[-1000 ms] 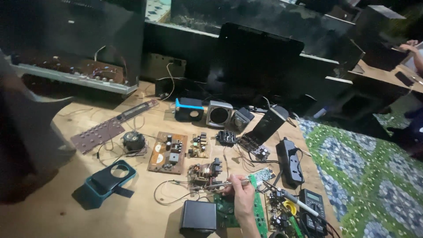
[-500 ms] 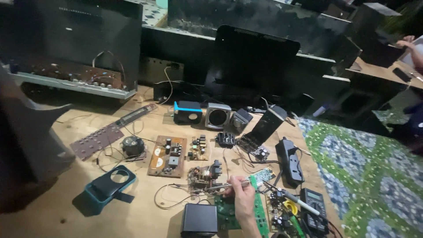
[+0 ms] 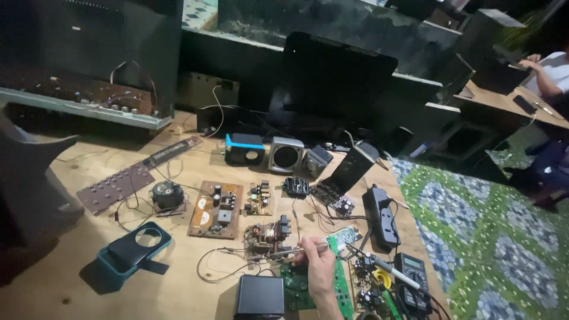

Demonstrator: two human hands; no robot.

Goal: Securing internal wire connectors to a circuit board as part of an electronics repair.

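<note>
My right hand (image 3: 317, 266) reaches in from the bottom edge and is closed around a thin metal tool (image 3: 289, 253). The tool's tip points left at a small brown circuit board (image 3: 267, 235) crowded with components and loose wires. Under my wrist lies a green circuit board (image 3: 299, 290), and a black box (image 3: 259, 296) sits just to its left. My left hand is out of view.
On the wooden table are a larger brown board (image 3: 214, 208), a teal phone case (image 3: 135, 249), small speakers (image 3: 245, 148), a black power strip (image 3: 382, 216), a multimeter (image 3: 413, 278) and a dark monitor (image 3: 335, 83). Another person's arm (image 3: 548, 74) is at the far right.
The view has shifted slightly, so the table's things sit a little lower in frame. My right hand keeps the tool at the small board.
</note>
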